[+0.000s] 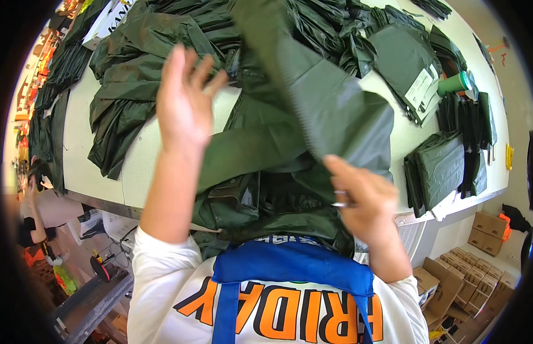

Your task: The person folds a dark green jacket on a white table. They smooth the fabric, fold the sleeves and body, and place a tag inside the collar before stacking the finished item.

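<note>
A dark green coated garment (pixel 341 109) lies in front of me, with one long panel standing up off the table and slightly blurred. Its lower part bunches against my blue apron (pixel 295 266), and a pocket flap (pixel 238 195) shows there. My left hand (pixel 186 100) is raised left of the panel, fingers spread and holding nothing. Close to the panel's lower right edge is my right hand (pixel 364 198), its index finger stretched out and the others curled. A small shiny metallic thing (pixel 341 204) shows at those curled fingers; its kind is unclear.
Loose green garments (pixel 129 86) heap on the white table (pixel 86 149) at the left and far side. Folded garments (pixel 441 166) stack at right, near a green cylinder (pixel 454 84). Cardboard boxes (pixel 470 275) stand low right. Another person's arm (pixel 32 209) shows far left.
</note>
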